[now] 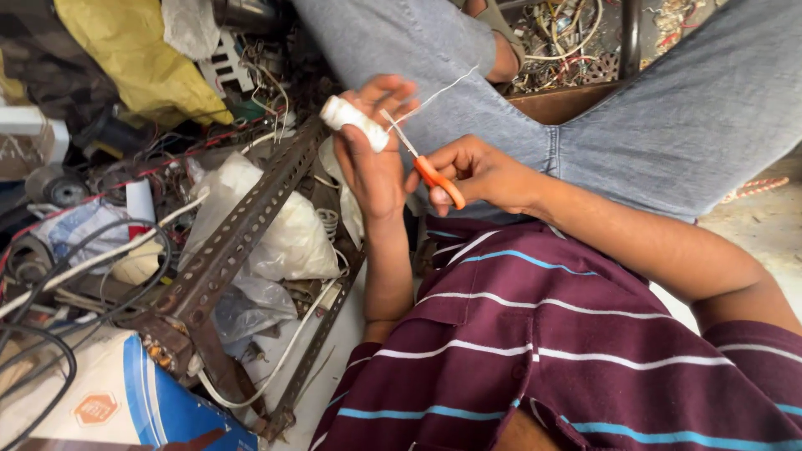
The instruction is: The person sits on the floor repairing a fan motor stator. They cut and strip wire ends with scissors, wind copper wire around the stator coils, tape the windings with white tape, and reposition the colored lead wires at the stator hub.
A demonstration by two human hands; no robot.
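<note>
Gripping a white spool of thread (354,122) at upper centre of the frame, the left hand (373,163) closes its fingers around it. The right hand (480,174), just beside it, holds orange-handled scissors (422,164), blades meeting 1 taut white thread (434,96) running toward the upper right. A rusty perforated angle bar (242,230) lies lower left, beside a white plastic bag (288,230).

maroon shirt (535,351) with white and blue stripes, grey jeans (668,108), bare forearms
</note>
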